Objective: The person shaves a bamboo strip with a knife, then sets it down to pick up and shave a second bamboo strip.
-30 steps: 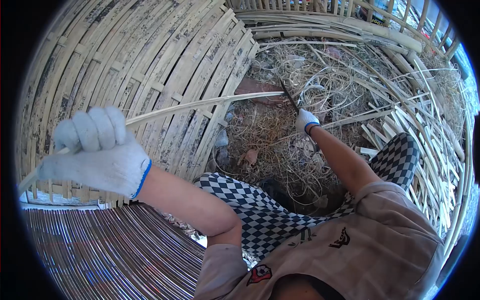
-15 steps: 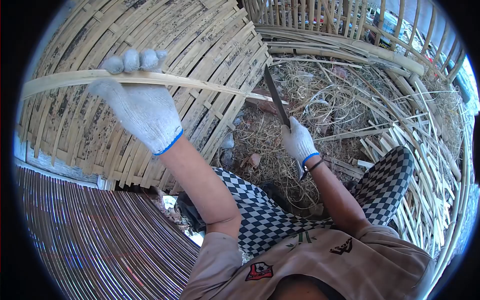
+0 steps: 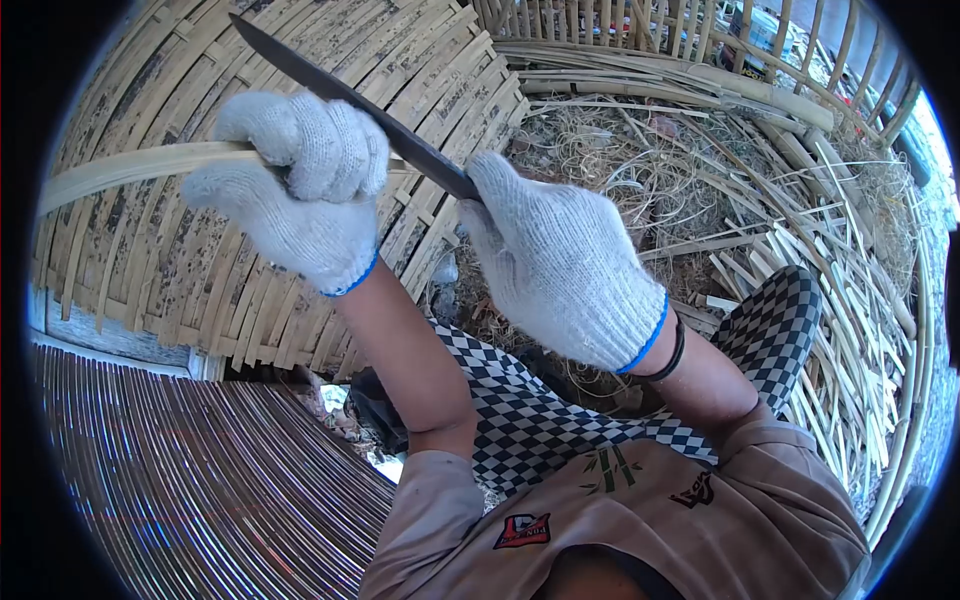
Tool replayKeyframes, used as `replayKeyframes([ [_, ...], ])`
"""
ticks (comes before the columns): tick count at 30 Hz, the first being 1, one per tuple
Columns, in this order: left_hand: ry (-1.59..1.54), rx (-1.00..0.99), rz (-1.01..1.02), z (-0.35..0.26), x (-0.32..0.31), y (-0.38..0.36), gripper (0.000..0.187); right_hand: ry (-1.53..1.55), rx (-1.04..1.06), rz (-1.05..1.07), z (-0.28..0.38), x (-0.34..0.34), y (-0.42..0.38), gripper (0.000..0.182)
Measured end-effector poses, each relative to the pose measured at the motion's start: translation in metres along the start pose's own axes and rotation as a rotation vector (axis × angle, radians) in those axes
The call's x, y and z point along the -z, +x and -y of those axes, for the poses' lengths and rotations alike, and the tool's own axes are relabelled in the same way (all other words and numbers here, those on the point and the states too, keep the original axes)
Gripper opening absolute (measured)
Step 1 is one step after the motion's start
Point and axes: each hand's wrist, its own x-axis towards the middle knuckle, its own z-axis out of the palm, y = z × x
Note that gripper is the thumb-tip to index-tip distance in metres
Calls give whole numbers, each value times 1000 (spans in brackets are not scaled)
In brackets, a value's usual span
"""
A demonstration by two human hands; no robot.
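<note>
My left hand [image 3: 310,180], in a white knitted glove with a blue cuff, is closed around a long pale bamboo strip [image 3: 130,170]. The strip runs out to the left edge of the view, and a short bit of it shows past the fingers. My right hand [image 3: 565,260], gloved the same way, grips a long dark knife [image 3: 350,95] at its handle. The blade points to the upper left and crosses just above my left fingers; whether it touches the glove or the strip is unclear.
A woven bamboo panel [image 3: 130,240] lies behind the left hand. Thin shavings [image 3: 650,170] cover the ground at centre. Split strips [image 3: 850,400] are piled at right, below a bamboo fence [image 3: 640,22]. A ridged dark surface [image 3: 200,460] fills the lower left.
My right hand has moved up and left with the knife, bringing the blade over by my left hand. My left fingers have curled tighter around the strip.
</note>
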Motion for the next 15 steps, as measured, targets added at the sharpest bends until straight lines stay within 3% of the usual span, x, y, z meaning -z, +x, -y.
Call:
replayKeyframes([
  [8, 24, -46, -33, -3, 8, -2, 66, -89, 38, -43, -18, -33, -6, 14],
  [15, 163, -109, -178, -5, 5, -6, 68, -156, -21, -3, -27, -36, -31, 15],
])
